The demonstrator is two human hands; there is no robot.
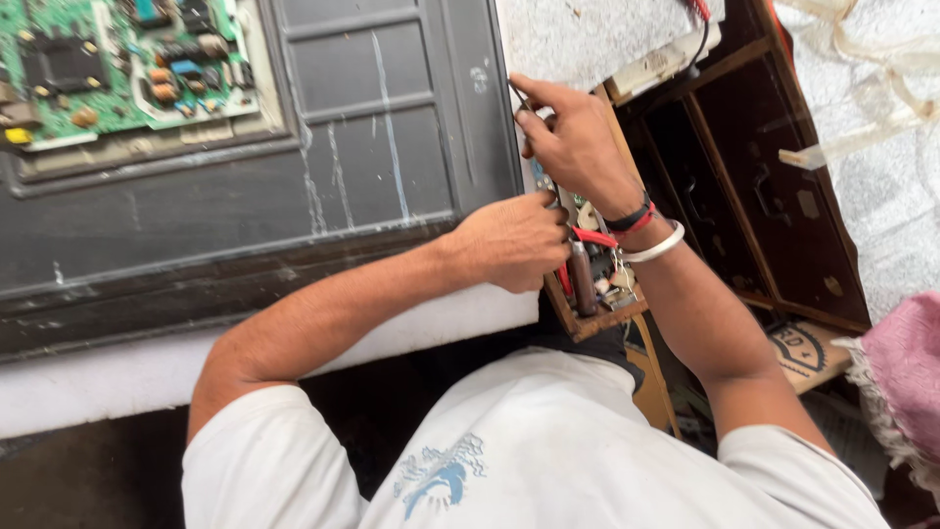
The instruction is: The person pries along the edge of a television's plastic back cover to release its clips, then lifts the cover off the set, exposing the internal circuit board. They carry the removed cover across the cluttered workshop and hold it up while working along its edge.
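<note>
So we're looking straight down at our own arms here. Our left hand sits dead centre, curled shut into a loose fist at the near edge of the open wooden tray, with its fingers down among the tools; we can't tell exactly which one it's pinching. Just off it at 3 o'clock there's a red-handled tool, and right below that a dark brown handle standing up out of the tray.

Our right hand is up at 1 o'clock from the left one, fingers closed around a thin metal tool that pokes out toward 11 o'clock. The wrist has a black and red band and a white bangle on it.

The big grey back panel fills everything from 9 to 12 o'clock, lying flat on a white surface, with a green circuit board up in the 10 o'clock corner. Over at 3 o'clock is a dark wooden drawer frame, and a pink cloth hangs out at 4 o'clock. Our white shirt fills the bottom.
</note>
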